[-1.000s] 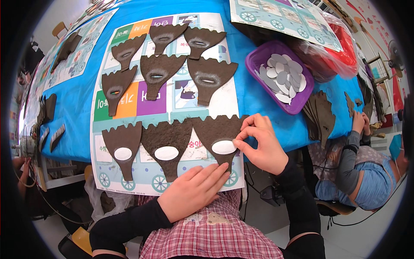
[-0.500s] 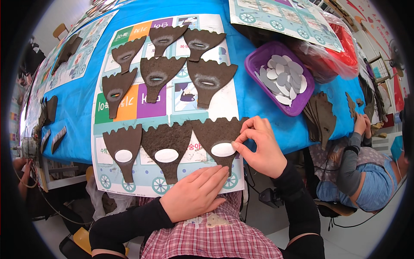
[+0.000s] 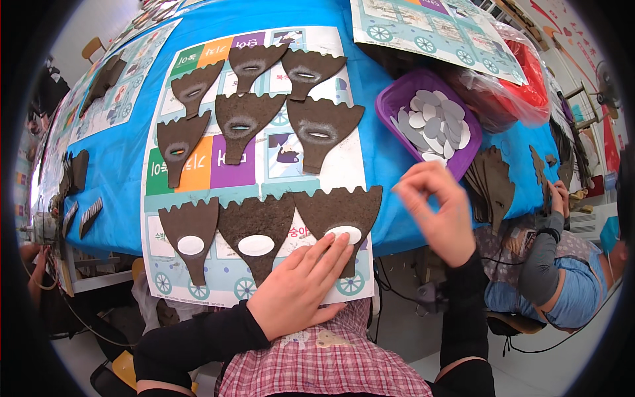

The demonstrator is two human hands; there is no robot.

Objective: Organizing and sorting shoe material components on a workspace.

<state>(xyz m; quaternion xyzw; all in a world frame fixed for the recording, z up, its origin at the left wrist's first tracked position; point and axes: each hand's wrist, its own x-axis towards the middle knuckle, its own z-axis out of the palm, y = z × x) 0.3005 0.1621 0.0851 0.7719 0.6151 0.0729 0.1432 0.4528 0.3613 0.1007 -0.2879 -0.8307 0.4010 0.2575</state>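
Observation:
Several dark brown cut-out pieces lie in rows on a printed paper sheet (image 3: pixel 278 162). The near row has three, each with a white oval patch. My left hand (image 3: pixel 301 284) lies flat with its fingertips pressing the white oval (image 3: pixel 344 233) on the rightmost near brown piece (image 3: pixel 340 212). My right hand (image 3: pixel 436 212) hovers in the air to the right of that piece, fingers loosely curled and holding nothing, between the piece and a purple tray (image 3: pixel 397 99) of grey-white ovals (image 3: pixel 433 122).
A blue cloth (image 3: pixel 119 172) covers the table. More brown pieces (image 3: pixel 493 182) are stacked at the right edge beside a red plastic bag (image 3: pixel 529 73). Another person (image 3: pixel 555 271) sits at the lower right. A second printed sheet (image 3: pixel 430 20) lies at the far end.
My right hand has lifted off the rightmost near piece and moved right toward the purple tray. My left hand has slid forward onto that piece's white oval.

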